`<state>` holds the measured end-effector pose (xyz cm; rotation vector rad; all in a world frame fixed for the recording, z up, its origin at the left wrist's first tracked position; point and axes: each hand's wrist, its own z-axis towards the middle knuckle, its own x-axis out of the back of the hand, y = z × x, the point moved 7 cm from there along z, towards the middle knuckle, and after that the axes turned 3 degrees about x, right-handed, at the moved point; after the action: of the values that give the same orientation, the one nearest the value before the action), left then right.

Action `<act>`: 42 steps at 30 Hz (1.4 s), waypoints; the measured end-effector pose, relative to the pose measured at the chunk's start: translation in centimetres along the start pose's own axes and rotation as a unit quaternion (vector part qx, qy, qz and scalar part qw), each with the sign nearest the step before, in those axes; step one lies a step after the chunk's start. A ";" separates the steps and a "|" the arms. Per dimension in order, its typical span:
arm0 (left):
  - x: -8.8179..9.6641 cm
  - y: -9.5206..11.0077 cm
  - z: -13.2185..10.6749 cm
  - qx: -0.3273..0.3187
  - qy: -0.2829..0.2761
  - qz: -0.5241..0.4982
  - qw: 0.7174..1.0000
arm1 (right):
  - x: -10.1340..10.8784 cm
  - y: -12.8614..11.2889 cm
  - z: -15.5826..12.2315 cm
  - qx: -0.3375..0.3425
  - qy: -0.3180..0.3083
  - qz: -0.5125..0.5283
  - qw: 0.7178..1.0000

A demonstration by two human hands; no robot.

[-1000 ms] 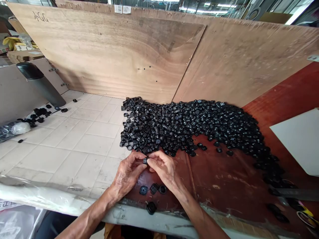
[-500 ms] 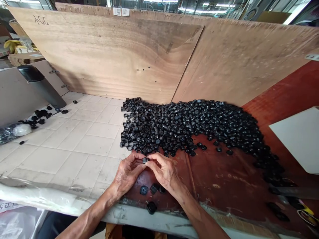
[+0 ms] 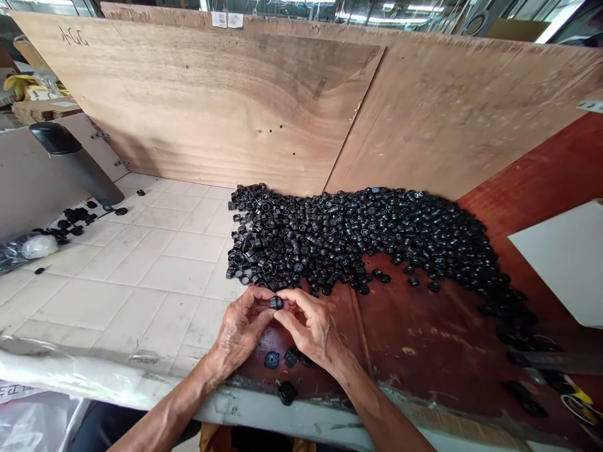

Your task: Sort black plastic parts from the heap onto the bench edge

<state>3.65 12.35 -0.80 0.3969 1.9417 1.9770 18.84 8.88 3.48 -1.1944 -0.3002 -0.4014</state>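
My left hand (image 3: 241, 328) and my right hand (image 3: 311, 325) meet at the near edge of the bench, fingertips pinched together on one small black plastic cap (image 3: 276, 303). Just beyond them lies a big heap of the same black caps (image 3: 358, 235), spread from the middle to the right along the plywood backboard. Under my hands lie a few loose caps (image 3: 271, 359), and one more cap (image 3: 286, 393) sits at the bench lip.
A plywood backboard (image 3: 235, 100) walls off the far side. A dark grey cylinder (image 3: 75, 160) leans at the left, with scattered black parts (image 3: 70, 220) and a plastic bag (image 3: 32, 246) near it. A white sheet (image 3: 568, 263) lies at the right on the red surface.
Both hands stay pinched on the cap; the fingers have shifted slightly around it. Nothing else has moved.
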 end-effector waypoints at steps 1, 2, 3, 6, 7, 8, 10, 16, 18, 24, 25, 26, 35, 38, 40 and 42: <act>0.1 0.0 0.0 -0.006 0.005 0.006 1.000 | 0.0 -0.1 0.0 0.014 -0.005 -0.002 1.000; 0.2 0.1 0.0 -0.016 0.008 0.024 1.000 | 0.0 -0.1 -0.1 0.020 -0.006 -0.007 1.000; 0.3 0.3 -0.1 -0.031 0.009 0.055 0.998 | 0.0 0.1 -0.2 0.018 -0.007 -0.013 1.000; 0.4 1.1 -0.5 -0.106 0.018 0.186 0.977 | -0.4 0.7 -0.4 -0.007 -0.018 -0.035 0.999; 0.3 1.4 -0.7 -0.133 0.025 0.224 0.965 | -0.6 0.9 -0.4 -0.017 -0.021 -0.037 0.999; 0.2 1.8 -0.9 -0.161 0.032 0.253 0.954 | -0.7 1.0 -0.4 -0.032 -0.024 -0.035 0.999; -0.1 2.3 -1.2 -0.209 0.037 0.288 0.934 | -1.0 1.5 -0.4 -0.075 -0.032 -0.022 0.996; -0.5 2.6 -1.2 -0.217 0.023 0.284 0.933 | -1.4 3.1 -0.6 -0.217 -0.076 0.014 0.973; 0.0 1.8 -0.8 -0.150 0.022 0.239 0.959 | -1.4 3.0 -0.5 -0.217 -0.085 0.032 0.972; 0.6 -0.2 -0.3 -0.034 0.025 0.121 0.992 | -1.2 2.2 -0.4 -0.153 -0.078 0.001 0.985; 0.6 -0.3 -0.3 -0.023 0.024 0.107 0.994 | -1.1 2.0 -0.4 -0.131 -0.073 -0.006 0.989; 0.5 -0.5 -0.3 -0.009 0.020 0.090 0.996 | -1.1 1.8 -0.3 -0.109 -0.069 -0.012 0.992; 0.5 -0.3 0.0 0.112 0.031 -0.098 0.988 | -0.6 0.8 0.2 -0.010 -0.015 0.043 0.999; 0.6 -0.2 0.0 0.062 0.040 -0.070 0.995 | -0.7 1.9 0.2 -0.071 -0.002 0.075 0.995; 0.5 -0.4 0.0 0.034 0.036 -0.028 0.998 | -1.0 2.6 0.0 -0.111 -0.003 0.101 0.989; 0.5 -0.5 -0.1 0.012 0.035 0.008 0.999 | -1.3 3.0 -0.1 -0.132 -0.008 0.124 0.983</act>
<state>3.14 12.48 -1.32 0.3539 2.0117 2.0052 19.08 9.87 0.36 -1.4772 -0.1096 -0.2178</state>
